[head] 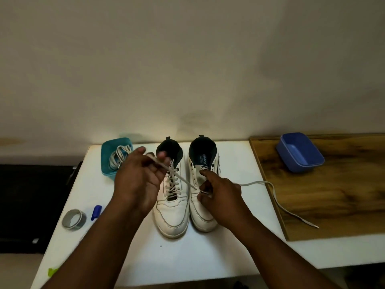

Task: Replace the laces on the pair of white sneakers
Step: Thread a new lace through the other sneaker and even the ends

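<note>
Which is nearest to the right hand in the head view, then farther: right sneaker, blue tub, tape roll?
From the right hand:
1. Right sneaker, under the hand, touching.
2. Blue tub, on the wooden board, to the right and back.
3. Tape roll, at the white table's left edge.

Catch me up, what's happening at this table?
A person is lacing a pair of white sneakers on a white table. The left sneaker is already laced. The left hand pinches one end of a lace pulled up from the right sneaker, while the right hand works at its lower eyelets; the other end trails onto the wooden board. More laces sit in a teal bin.
</note>
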Tool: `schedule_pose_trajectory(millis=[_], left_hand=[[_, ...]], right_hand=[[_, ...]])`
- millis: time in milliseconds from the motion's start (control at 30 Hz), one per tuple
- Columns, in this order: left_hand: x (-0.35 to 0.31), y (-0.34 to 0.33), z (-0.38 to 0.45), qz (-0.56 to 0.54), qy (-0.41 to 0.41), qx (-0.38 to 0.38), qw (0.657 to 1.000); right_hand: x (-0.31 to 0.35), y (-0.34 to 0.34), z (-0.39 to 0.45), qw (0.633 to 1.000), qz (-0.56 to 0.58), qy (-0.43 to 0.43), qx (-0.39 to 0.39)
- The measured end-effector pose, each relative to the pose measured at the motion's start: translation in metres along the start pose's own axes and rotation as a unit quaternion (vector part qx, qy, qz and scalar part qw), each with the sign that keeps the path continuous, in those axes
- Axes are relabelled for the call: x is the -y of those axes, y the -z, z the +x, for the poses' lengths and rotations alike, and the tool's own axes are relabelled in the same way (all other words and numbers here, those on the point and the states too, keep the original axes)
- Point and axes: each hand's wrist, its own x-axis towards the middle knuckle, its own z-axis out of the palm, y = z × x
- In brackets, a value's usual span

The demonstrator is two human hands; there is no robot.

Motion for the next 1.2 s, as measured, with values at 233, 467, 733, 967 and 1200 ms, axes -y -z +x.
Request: schedule_pose_trajectory(millis=[233,467,733,967,1200], left_hand=[[-0.047,0.035,0.021,0.028,-0.373,-0.168,0.912],[0.01,0.036,0.003,0.774,-0.268,0.129,0.558],[0.067,0.03,0.0,0.823,-0.258,0.167,0.477],[0.025,0.026,0.005,0.778,-0.291,0.084,0.551],[0.002,0.033,-0.002,0.694,-0.298,-0.029,0.655]], right_hand=[[-0.001,0.005,-0.004,1.0,0.001,0.011,0.012],[-0.012,0.021,-0.006,0.995,-0.039,-0.081,0.034],[-0.018,0.026,-0.009,0.996,-0.045,-0.064,0.048],[-0.021,0.021,-0.011,0.989,-0.126,-0.051,0.052],[-0.021,0.027,-0.012,0.988,-0.106,-0.074,0.085]])
